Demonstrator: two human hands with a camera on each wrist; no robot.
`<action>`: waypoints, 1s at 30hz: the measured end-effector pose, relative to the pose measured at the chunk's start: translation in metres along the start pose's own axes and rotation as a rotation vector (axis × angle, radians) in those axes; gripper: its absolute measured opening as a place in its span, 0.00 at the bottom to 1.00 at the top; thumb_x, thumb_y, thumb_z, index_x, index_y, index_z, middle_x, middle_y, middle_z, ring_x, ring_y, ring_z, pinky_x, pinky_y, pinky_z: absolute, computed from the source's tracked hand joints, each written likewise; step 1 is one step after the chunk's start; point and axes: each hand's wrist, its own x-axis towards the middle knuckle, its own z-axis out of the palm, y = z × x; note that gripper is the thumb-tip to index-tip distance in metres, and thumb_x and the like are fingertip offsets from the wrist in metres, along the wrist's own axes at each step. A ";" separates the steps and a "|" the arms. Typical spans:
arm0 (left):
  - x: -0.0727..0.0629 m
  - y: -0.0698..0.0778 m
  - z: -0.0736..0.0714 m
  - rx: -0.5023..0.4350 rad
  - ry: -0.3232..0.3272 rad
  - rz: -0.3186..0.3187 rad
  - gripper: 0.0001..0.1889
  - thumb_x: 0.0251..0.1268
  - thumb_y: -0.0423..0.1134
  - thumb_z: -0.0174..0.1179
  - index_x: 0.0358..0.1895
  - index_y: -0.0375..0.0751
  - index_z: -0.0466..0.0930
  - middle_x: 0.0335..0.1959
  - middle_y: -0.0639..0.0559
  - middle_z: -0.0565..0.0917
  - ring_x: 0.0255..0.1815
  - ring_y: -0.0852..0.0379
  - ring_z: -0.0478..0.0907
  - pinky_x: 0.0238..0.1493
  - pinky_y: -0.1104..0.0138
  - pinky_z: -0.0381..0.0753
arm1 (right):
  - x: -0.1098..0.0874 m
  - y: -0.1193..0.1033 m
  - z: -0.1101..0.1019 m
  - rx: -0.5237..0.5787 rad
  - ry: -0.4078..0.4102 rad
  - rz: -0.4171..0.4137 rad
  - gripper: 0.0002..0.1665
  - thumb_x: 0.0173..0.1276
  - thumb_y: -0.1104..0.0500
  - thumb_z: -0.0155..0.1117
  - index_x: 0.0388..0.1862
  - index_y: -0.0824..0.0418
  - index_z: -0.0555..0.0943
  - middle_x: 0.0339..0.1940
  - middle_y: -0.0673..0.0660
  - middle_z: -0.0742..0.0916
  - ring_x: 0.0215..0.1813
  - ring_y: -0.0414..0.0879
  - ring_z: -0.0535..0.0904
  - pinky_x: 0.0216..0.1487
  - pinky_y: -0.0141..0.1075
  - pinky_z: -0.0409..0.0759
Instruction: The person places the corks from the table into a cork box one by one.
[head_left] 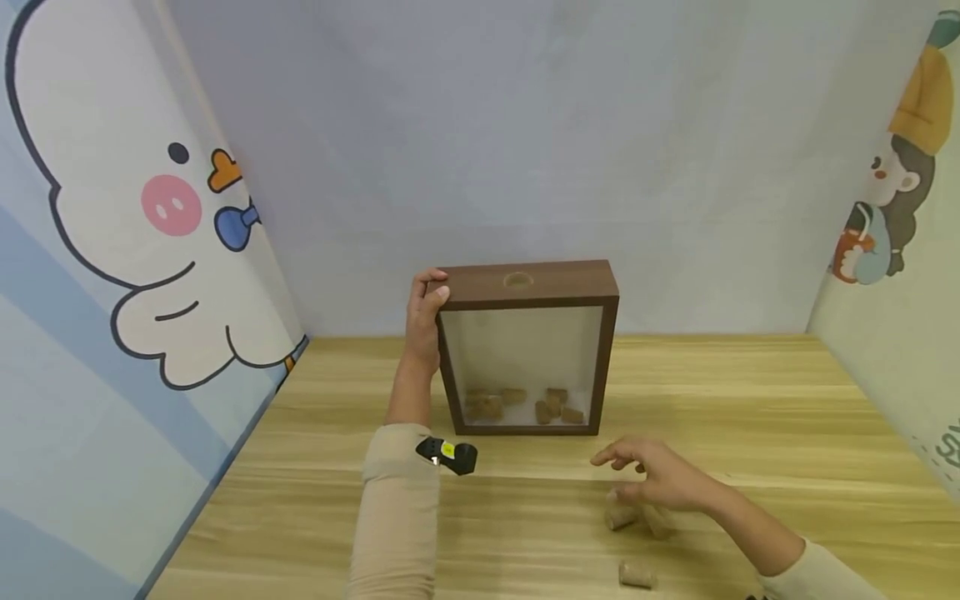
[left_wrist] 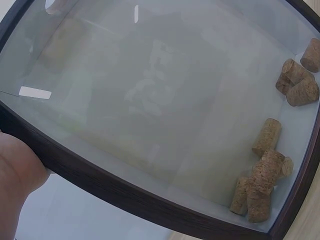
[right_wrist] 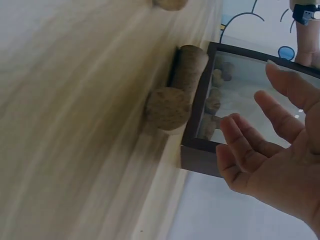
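Note:
A dark brown wooden box frame (head_left: 570, 282) with a clear front stands upright on the table, a round hole in its top edge. My left hand (head_left: 423, 321) grips its upper left corner, thumb on top. Several corks (left_wrist: 267, 172) lie in two groups along the bottom inside the box. To the box's front right, my right hand (head_left: 663, 477) hovers with fingers spread and slightly bent, nothing between them. Loose corks (head_left: 621, 515) lie under that hand, partly hidden by it. Another cork (head_left: 637, 575) lies nearer to me.
The wood-grain table (head_left: 517, 517) meets a plain pale backdrop (head_left: 510, 150) close behind the box. Side panels with cartoon figures stand at left and right. A black wrist camera (head_left: 450, 454) is strapped over my left sleeve.

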 end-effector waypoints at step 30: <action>0.009 -0.024 -0.005 -0.041 0.018 -0.020 0.10 0.59 0.40 0.45 0.45 0.53 0.65 0.60 0.47 0.58 0.61 0.53 0.50 0.59 0.57 0.47 | 0.001 0.019 0.004 0.033 -0.086 0.051 0.09 0.59 0.55 0.68 0.37 0.56 0.80 0.36 0.46 0.82 0.46 0.49 0.75 0.48 0.58 0.68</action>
